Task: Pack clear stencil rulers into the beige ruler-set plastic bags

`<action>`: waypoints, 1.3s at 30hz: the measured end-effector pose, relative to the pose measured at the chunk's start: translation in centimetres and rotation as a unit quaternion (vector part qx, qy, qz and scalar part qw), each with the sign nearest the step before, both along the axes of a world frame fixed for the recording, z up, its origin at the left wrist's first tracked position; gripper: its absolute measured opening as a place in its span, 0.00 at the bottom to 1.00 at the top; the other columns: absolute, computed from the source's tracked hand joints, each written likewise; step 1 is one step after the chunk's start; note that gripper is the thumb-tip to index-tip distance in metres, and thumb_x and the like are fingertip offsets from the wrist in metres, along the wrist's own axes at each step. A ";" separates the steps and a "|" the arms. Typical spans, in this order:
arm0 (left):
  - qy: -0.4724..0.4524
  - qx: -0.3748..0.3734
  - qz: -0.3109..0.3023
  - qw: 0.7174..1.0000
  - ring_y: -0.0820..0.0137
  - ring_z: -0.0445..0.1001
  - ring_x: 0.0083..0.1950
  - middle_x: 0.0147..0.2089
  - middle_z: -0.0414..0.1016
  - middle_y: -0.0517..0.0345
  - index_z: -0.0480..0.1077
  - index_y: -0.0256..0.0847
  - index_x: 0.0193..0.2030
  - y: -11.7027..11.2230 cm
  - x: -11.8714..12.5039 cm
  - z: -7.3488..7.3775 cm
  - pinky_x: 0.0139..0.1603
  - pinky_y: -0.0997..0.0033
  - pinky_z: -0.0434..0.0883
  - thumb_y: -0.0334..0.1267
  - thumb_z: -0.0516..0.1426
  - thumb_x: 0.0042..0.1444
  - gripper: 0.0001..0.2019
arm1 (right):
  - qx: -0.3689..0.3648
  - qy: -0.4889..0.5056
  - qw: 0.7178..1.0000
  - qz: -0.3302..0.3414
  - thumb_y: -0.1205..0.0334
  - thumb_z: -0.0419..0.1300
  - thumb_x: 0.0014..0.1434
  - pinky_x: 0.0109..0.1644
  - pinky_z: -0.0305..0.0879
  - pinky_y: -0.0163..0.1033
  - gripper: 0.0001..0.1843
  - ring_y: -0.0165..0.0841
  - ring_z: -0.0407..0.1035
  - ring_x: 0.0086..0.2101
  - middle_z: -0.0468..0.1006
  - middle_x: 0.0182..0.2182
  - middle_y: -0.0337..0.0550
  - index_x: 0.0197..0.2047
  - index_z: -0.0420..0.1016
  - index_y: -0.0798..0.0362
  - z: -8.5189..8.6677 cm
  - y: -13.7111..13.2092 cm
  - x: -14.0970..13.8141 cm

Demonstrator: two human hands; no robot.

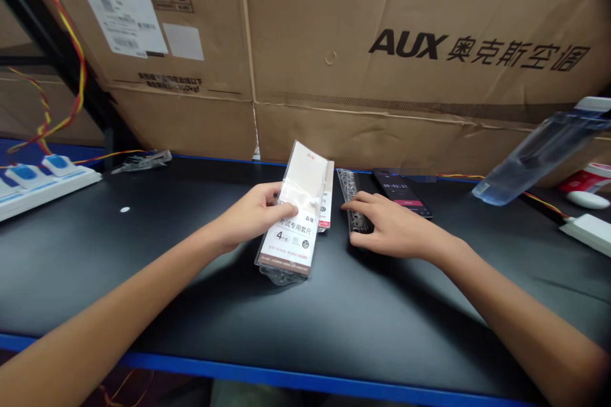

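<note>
My left hand (252, 216) grips a clear plastic packet with a white card, a ruler set for exams (298, 241), its top end tilted away from me. Just behind it stands a second white-and-red packet (327, 197), partly hidden. My right hand (391, 226) rests with spread fingers on a clear, patterned plastic strip (351, 194), which has something dark beneath it. Beyond those fingers lies a black smartphone (401, 189) showing a timer.
The black table (143, 267) has a blue front edge. AUX cardboard cartons (382, 44) wall off the back. White power strips (38, 181) (589, 232) sit left and right, with red-yellow wires. A clear plastic case (539, 156), white mouse (587, 199) and red-white box (587, 178) stand right.
</note>
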State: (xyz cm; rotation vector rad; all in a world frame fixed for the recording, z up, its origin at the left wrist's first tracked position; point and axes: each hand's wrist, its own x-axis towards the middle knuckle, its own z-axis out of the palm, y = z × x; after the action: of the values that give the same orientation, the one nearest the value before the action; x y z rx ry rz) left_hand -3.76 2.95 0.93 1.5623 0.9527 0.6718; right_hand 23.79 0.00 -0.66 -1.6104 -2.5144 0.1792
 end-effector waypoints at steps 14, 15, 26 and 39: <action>0.004 0.004 -0.001 1.000 0.59 0.81 0.42 0.44 0.83 0.52 0.74 0.38 0.54 0.1 0.0 0.0 0.39 0.66 0.77 0.38 0.62 0.55 0.19 | 0.002 0.001 1.000 0.002 0.54 0.59 0.59 0.58 0.66 0.49 0.27 0.48 0.68 0.53 0.73 0.55 0.48 0.61 0.70 0.49 -0.1 0.0 -0.1; 0.004 0.003 -0.001 1.000 0.60 0.81 0.42 0.44 0.83 0.52 0.74 0.38 0.54 0.1 0.0 0.0 0.39 0.66 0.77 0.38 0.62 0.56 0.18 | 0.002 0.001 1.000 0.002 0.54 0.58 0.59 0.58 0.66 0.49 0.27 0.48 0.68 0.53 0.73 0.54 0.48 0.61 0.70 0.50 -0.2 0.0 -0.1; 0.004 -0.002 -0.007 1.000 0.60 0.82 0.42 0.45 0.83 0.50 0.74 0.37 0.53 0.0 0.2 0.0 0.38 0.66 0.77 0.37 0.61 0.56 0.18 | -0.001 -0.001 1.000 0.002 0.54 0.58 0.59 0.59 0.65 0.50 0.27 0.48 0.68 0.53 0.72 0.54 0.48 0.61 0.70 0.50 -0.3 0.0 0.0; 0.008 -0.004 -0.009 1.000 0.61 0.82 0.41 0.44 0.84 0.52 0.74 0.37 0.53 0.0 0.1 -0.3 0.38 0.67 0.77 0.34 0.60 0.56 0.17 | -0.006 -0.004 1.000 0.000 0.53 0.58 0.59 0.58 0.64 0.49 0.27 0.48 0.67 0.52 0.71 0.54 0.49 0.61 0.69 0.49 -0.3 0.1 -0.2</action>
State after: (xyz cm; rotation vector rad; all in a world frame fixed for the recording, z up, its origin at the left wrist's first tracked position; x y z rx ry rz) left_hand -3.67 2.98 0.62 1.5697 0.9506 0.6433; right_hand 23.56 0.09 -0.95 -1.6195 -2.5228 0.1879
